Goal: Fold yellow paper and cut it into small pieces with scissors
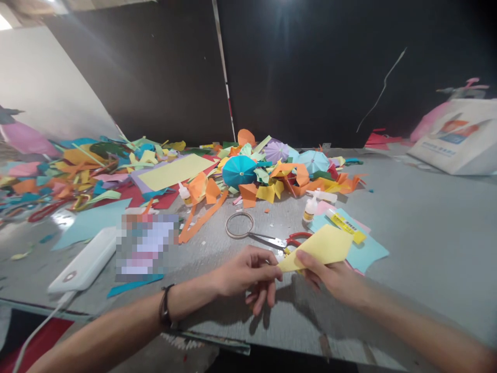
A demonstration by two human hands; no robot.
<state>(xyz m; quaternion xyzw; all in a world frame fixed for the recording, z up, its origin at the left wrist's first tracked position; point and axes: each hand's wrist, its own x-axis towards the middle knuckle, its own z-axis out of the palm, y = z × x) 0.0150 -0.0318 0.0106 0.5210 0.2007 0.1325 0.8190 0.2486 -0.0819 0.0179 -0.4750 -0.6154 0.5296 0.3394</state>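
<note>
My left hand and my right hand both pinch a folded yellow paper piece above the grey table. My left fingertips grip its pointed left corner, and my right thumb presses on its lower edge. Just beyond the paper lie red-handled scissors, their handles partly hidden behind it. A sheet of light blue paper lies to the right of the scissors, under a yellow glue tube.
Heaps of coloured paper scraps and small paper umbrellas, one teal, cover the far table. A small glue bottle stands nearby. A white power bank with a cable lies at left, next to a pixelated patch. A white printed bag sits far right.
</note>
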